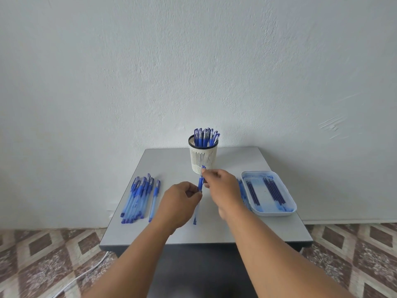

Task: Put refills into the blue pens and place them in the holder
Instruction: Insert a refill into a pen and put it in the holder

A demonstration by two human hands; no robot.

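I hold one blue pen (200,184) between both hands above the middle of the grey table (279,229). My left hand (179,204) grips its clear barrel, whose lower end points toward me. My right hand (221,186) pinches the capped upper end. Behind them stands a white slotted holder (203,157) with several blue pens upright in it. A pile of blue pens (139,197) lies on the table's left side. At the right, a white tray (277,212) holds several dark blue refills (275,191).
The small table stands against a white wall. A patterned tiled floor surrounds it, and a white cable (86,274) runs across the floor at lower left. A few pale blue pieces (241,188) lie beside the tray's left rim, partly hidden by my right wrist.
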